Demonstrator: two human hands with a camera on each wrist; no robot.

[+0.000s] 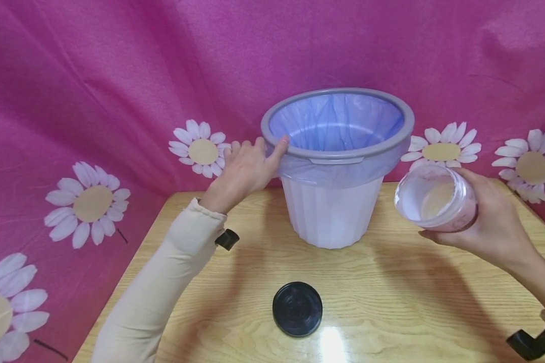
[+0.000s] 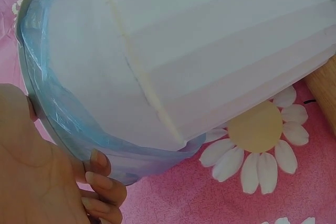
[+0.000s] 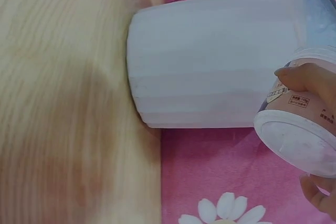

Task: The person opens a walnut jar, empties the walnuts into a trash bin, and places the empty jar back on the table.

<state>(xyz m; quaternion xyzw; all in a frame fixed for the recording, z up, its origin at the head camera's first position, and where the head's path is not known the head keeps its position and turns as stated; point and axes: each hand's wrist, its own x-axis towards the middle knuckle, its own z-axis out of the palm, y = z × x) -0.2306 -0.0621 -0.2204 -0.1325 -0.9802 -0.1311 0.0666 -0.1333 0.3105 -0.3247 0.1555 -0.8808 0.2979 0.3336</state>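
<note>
A white ribbed trash bin [image 1: 331,212] with a grey rim stands on the table, lined with a translucent blue bag [image 1: 345,123] folded over its edge. My left hand [image 1: 247,169] grips the rim on its left side, thumb over the top. In the left wrist view, the fingers [image 2: 105,182] curl against the outside of the bagged rim. To the right of the bin, my right hand [image 1: 497,224] holds a clear-walled jar [image 1: 436,196] with a pink label. The jar is lidless and tilted, its mouth facing the bin, with whitish residue inside. Printed label text shows in the right wrist view.
A round black lid [image 1: 297,309] lies on the wooden table [image 1: 236,322] in front of the bin. Behind and to the left hangs a magenta cloth [image 1: 131,65] with large white daisies. Black straps are on both forearms.
</note>
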